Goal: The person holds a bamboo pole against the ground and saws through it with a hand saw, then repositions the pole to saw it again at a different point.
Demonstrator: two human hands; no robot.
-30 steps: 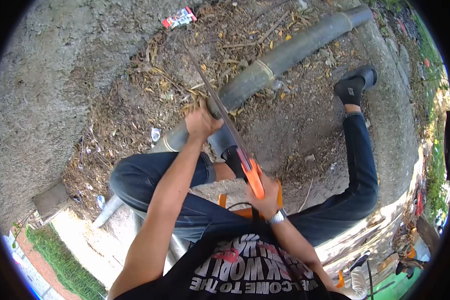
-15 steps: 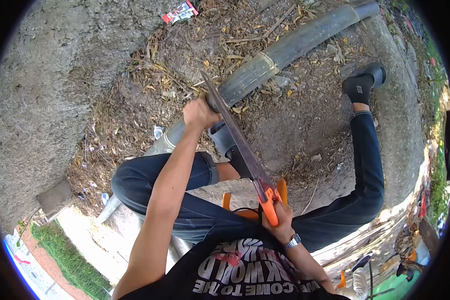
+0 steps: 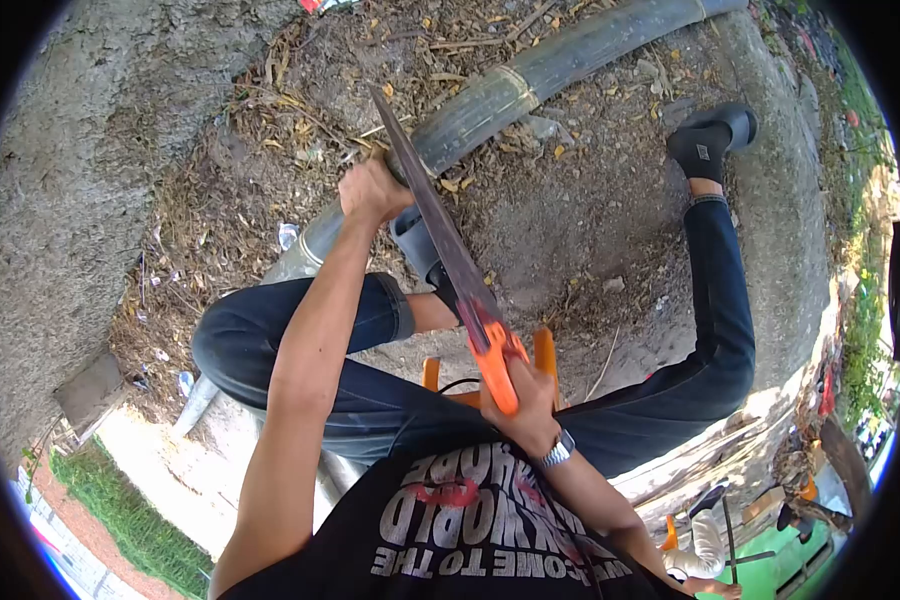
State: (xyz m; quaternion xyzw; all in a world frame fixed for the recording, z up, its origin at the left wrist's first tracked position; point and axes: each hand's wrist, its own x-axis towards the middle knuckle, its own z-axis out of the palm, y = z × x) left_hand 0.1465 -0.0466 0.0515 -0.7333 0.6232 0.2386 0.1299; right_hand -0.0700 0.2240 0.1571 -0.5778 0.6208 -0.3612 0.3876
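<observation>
Ideally, left hand (image 3: 372, 190) clamped on the grey-green bamboo pole (image 3: 490, 100) and right hand (image 3: 522, 402) fisted round the orange-handled steel handsaw (image 3: 432, 218), strokes run straight.

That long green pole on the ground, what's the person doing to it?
A person sitting on an orange stool is cutting the bamboo pole with a saw. The left hand grips the pole right beside the blade, holding it steady. The right hand holds the saw's orange handle, and the blade rests across the pole at a slant.
</observation>
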